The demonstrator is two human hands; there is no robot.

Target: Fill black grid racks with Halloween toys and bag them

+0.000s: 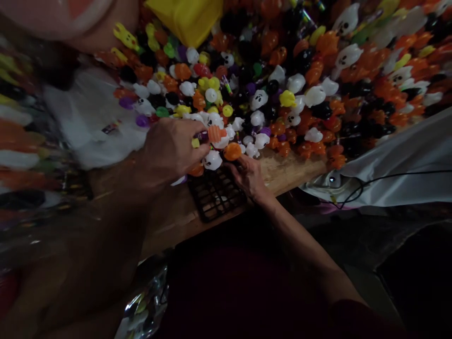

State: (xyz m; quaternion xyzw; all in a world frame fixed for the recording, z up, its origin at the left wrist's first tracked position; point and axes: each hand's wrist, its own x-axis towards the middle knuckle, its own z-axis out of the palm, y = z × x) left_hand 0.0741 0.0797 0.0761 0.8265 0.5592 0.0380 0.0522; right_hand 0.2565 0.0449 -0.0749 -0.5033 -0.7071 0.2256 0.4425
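Observation:
My left hand (176,143) is closed, thumb and fingers pinching a small toy with a ridged orange top (216,134) and a dark purple part. Just under it lies a white ghost-faced toy (213,160). My right hand (249,175) has its fingers curled beside a round orange toy (232,151), at the right side of a black plastic grid basket (216,197). Its fingertips are partly hidden, so what it grips does not show. White, orange and yellow toys crowd the basket's far end, between my hands.
A large heap of small orange, white, black, yellow and purple toys (259,100) covers the wooden table (289,174). A white plastic bag (95,117) lies at left, a yellow container (187,19) behind. A black cable (391,175) crosses white sheeting (406,160) at right.

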